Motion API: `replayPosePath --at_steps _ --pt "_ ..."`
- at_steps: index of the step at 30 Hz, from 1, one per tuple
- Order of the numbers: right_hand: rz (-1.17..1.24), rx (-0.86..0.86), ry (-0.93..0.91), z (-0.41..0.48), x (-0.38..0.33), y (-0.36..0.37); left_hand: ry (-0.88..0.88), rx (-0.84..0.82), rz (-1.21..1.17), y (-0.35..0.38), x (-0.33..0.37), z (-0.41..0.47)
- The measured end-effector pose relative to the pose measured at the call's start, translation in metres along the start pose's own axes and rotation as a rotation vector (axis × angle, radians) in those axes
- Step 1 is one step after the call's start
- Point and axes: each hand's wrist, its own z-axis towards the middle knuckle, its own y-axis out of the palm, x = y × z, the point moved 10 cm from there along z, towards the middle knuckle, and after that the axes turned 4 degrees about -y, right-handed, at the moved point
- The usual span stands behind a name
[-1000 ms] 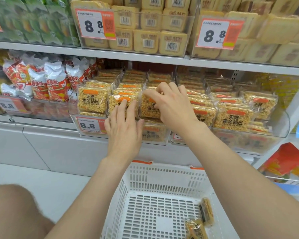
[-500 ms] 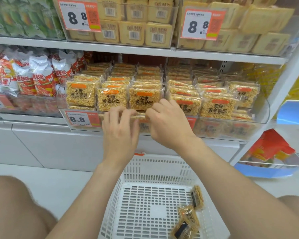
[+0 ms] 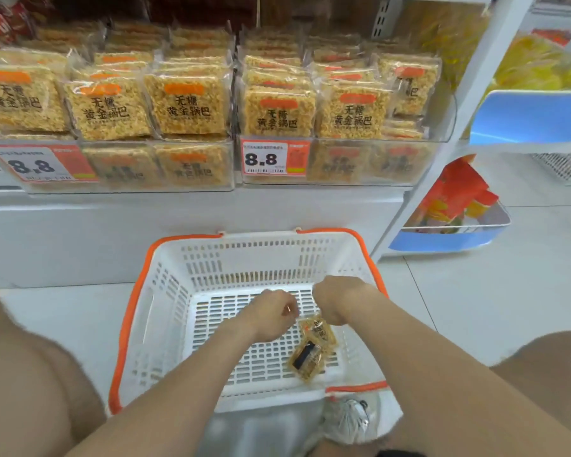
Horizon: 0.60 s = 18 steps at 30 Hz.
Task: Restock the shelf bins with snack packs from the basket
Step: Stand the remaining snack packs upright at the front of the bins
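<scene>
A white basket (image 3: 165, 311) with an orange rim stands on the floor below the shelf. Two snack packs lie at its right side, an upper snack pack (image 3: 320, 333) and a lower snack pack (image 3: 305, 361). My right hand (image 3: 338, 301) is bent down into the basket, right above the upper pack's top edge; its fingers are hidden beneath it. Beside it, my left hand (image 3: 271, 316) hovers over the basket floor with loosely curled fingers that hold nothing. Two clear shelf bins, a left bin (image 3: 129, 188) and a right bin (image 3: 442, 133), hold rows of yellow snack packs (image 3: 188, 103).
Price tags reading 8.8 (image 3: 266, 158) hang on the bin fronts. A white shelf post (image 3: 442, 153) rises at the right, with a blue-edged tray of orange packs (image 3: 455, 206) behind it. My knees frame the basket, and a grey shoe (image 3: 350, 420) sits by its near rim.
Both hands have left the front of the shelf bin and dropped into the basket. The view has tilted down, so the upper shelf is out of sight.
</scene>
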Motion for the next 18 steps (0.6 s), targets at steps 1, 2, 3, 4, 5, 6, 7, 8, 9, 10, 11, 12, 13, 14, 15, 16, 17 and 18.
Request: replayPosePath --at_steps 1,2,3,4,5,6,7,8,9,10,11,12,13,14,15,16,17,18 --pt "0.0 0.0 0.01 0.002 0.004 0.006 -0.004 -0.098 0.033 0.022 0.001 0.004" --pt "-0.001 0.006 0.015 0.004 0.007 0.009 -0.008 -0.186 0.062 0.044 0.001 0.008" --pt "0.001 0.014 0.022 0.006 0.009 0.011 -0.011 -0.266 0.081 0.065 0.002 0.012" --pt "0.005 0.021 0.031 0.008 0.011 0.012 -0.007 -0.34 0.098 0.084 0.003 0.013" --pt "0.014 0.027 0.037 0.011 0.013 0.012 0.002 -0.404 0.116 0.103 0.004 0.014" --pt "0.023 0.027 0.037 0.013 0.014 0.013 0.013 -0.449 0.138 0.119 0.006 0.015" --pt "0.034 0.029 0.036 0.017 0.014 0.013 0.026 -0.472 0.173 0.132 0.007 0.016" --pt "0.046 0.027 0.035 0.02 0.015 0.015 0.034 -0.479 0.217 0.143 0.008 0.018" --pt "0.06 0.023 0.036 0.023 0.016 0.016 0.036 -0.488 0.27 0.153 0.008 0.02" --pt "0.076 0.022 0.035 0.026 0.018 0.016 0.032 -0.512 0.314 0.163 0.008 0.02" --pt "0.094 0.023 0.033 0.029 0.019 0.015 0.026 -0.532 0.348 0.17 0.008 0.019" --pt "0.108 0.022 0.033 0.032 0.021 0.015 0.001 -0.537 0.362 0.173 0.006 0.02" --pt "0.12 0.024 0.033 0.034 0.022 0.015 -0.03 -0.517 0.346 0.174 0.003 0.023" --pt "0.133 0.026 0.031 0.036 0.024 0.014 -0.052 -0.487 0.318 0.171 0.001 0.025" --pt "0.145 0.03 0.03 0.038 0.026 0.013 -0.042 -0.445 0.285 0.169 0.001 0.028" --pt "0.157 0.032 0.029 0.04 0.028 0.012 -0.015 -0.409 0.275 0.164 0.002 0.03" --pt "0.167 0.036 0.029 0.041 0.029 0.01 0.015 -0.381 0.268 0.159 0.003 0.03" --pt "0.175 0.038 0.027 0.041 0.03 0.008 0.021 -0.358 0.258 0.154 0.001 0.031"
